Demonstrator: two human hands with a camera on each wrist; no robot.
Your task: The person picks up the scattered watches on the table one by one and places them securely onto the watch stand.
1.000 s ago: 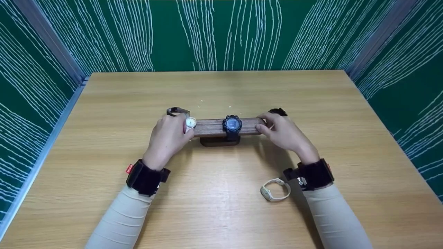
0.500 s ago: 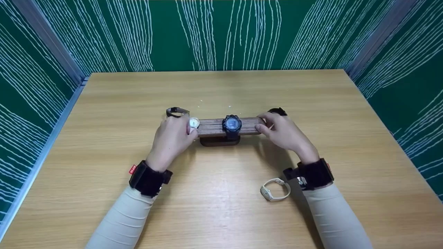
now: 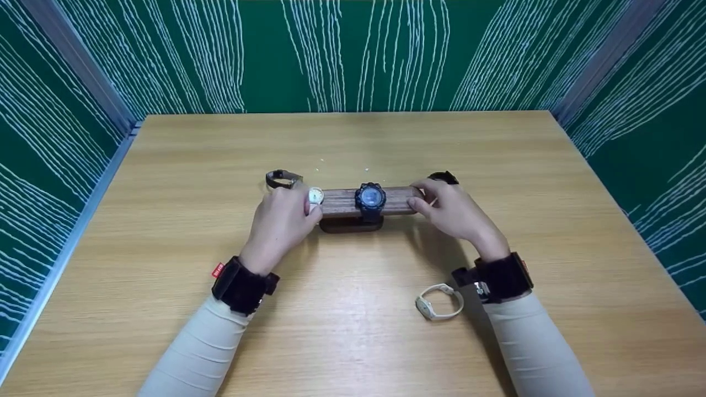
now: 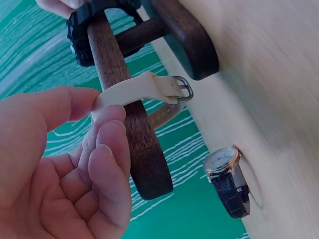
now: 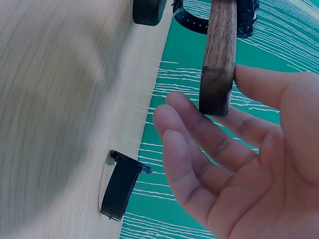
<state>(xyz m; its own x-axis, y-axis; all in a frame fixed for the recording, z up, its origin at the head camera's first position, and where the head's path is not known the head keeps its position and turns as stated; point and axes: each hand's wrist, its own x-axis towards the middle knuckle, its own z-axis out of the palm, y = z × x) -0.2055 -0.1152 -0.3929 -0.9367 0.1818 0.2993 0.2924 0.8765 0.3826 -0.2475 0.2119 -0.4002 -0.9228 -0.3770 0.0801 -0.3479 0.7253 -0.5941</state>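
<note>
A dark wooden watch stand [image 3: 342,205] with a raised bar and a flat foot is on the table. My left hand [image 3: 281,223] pinches a cream-strapped watch [image 4: 127,93] by its face side, and its buckled band loops round the left part of the bar. With thumb and fingers my right hand [image 3: 452,212] grips the bar's right end, seen in the right wrist view as a bare wooden tip [image 5: 218,84]. Between the hands, a black digital watch [image 3: 370,197] sits around the middle of the bar.
Behind my left hand lies a watch with a dark leather strap [image 3: 282,178]. Another black watch [image 3: 444,177] lies behind my right hand. A cream watch [image 3: 439,302] rests on the table [image 3: 353,342] near my right forearm. Green walls with white lines surround the table.
My left hand has slid to the right along the bar, carrying the cream-strapped watch inward from the left end. The right hand keeps its grip in place.
</note>
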